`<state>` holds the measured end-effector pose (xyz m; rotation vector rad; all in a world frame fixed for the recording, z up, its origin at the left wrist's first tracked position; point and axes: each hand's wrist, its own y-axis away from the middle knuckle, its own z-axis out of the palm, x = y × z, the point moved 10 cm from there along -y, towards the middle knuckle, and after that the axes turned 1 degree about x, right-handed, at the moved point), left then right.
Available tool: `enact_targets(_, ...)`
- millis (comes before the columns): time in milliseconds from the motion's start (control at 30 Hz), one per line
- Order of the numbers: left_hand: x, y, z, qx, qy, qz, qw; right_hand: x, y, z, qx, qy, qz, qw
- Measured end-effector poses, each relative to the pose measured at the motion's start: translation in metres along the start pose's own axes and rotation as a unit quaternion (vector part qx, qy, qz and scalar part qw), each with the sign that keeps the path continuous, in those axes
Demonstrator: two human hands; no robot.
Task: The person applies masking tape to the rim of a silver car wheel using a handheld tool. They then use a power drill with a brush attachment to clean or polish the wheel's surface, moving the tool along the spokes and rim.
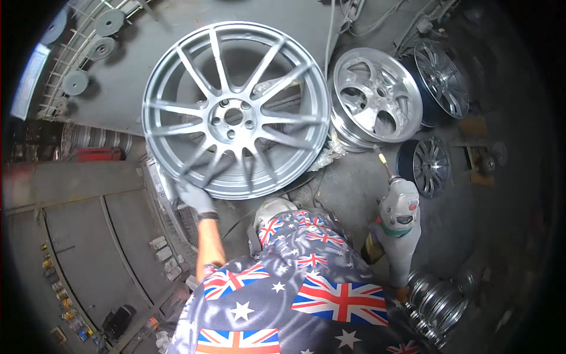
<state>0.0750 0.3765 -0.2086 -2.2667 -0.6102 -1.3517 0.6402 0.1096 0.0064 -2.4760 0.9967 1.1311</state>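
A big silver multi-spoke alloy wheel (234,117) faces me, its hub showing several bolt holes. My left hand (197,198), in a grey glove with a dark cuff, grips this wheel's lower left rim; its fingertips are partly hidden there. Out to the right, my grey-covered right hand (404,243) is closed around a grey handheld power tool (401,202). A thin shaft with a yellow band (382,159) projects from the tool toward a second wheel, apart from the big wheel. Exactly how the fingers lie on the tool is hard to see.
Right of the big wheel leans a polished deep-lipped wheel (378,93). Darker wheels (441,79) (425,167) stand farther right, and shiny rims (442,301) lie at lower right. Grey discs (109,22) hang on a wire rack at upper left. Cables (377,26) trail at the top.
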Motion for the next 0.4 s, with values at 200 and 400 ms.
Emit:
enact_targets(200,-0.063,0.141,0.043,-0.158,0.239,-0.325,0.901,-0.011,-0.014,0.015,-0.028,-0.099,-0.077,0.992)
enact_targets(400,-0.067,0.107,0.006,-0.241,0.122,-0.274,0.923,-0.008,-0.023,0.034,-0.049,-0.131,-0.138,0.981)
